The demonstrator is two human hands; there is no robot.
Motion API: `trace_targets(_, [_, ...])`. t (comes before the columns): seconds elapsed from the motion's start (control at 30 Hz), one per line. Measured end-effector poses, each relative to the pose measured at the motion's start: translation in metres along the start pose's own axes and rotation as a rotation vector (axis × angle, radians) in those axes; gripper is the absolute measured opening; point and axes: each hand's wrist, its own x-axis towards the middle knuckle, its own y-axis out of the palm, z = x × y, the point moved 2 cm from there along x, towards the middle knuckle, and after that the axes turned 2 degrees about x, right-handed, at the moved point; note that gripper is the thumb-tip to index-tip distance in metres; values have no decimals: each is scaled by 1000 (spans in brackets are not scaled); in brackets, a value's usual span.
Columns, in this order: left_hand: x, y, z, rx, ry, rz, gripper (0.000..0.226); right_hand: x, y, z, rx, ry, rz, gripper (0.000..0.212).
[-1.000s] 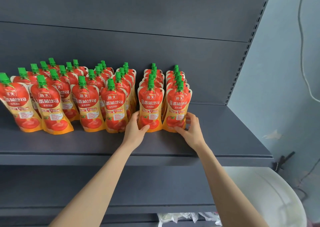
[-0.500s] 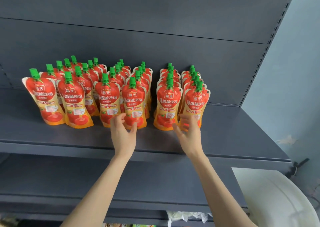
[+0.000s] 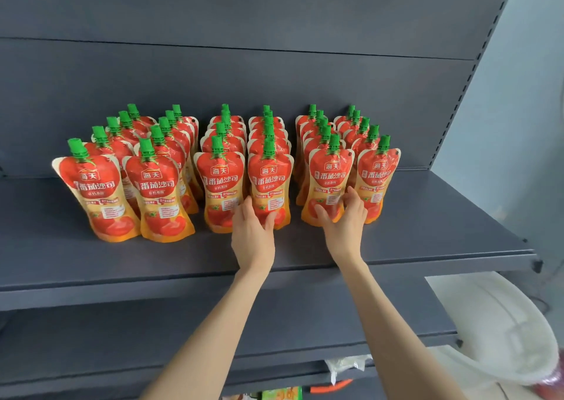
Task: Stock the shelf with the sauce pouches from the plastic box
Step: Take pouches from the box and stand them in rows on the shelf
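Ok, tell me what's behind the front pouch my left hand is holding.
Behind that front pouch, gripped by the left hand, more sauce pouches stand in a file toward the shelf's back panel. Only their green caps and red tops show; their lower bodies are covered.

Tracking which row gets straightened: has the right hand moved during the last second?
Yes, leftward: the right hand left the rightmost front pouch and now grips its left neighbour.

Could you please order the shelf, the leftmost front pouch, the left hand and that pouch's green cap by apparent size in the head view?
Largest: shelf
leftmost front pouch
left hand, though nearer the camera
Smallest: green cap
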Motion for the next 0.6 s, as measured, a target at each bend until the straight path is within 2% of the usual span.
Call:
trace_targets(0.37, [8, 8, -1, -36, 8, 24, 48, 10, 4, -5, -100, 37, -11, 61])
trace_targets(0.6, [11, 10, -5, -19, 8, 15, 46, 12, 5, -8, -102, 36, 3, 61])
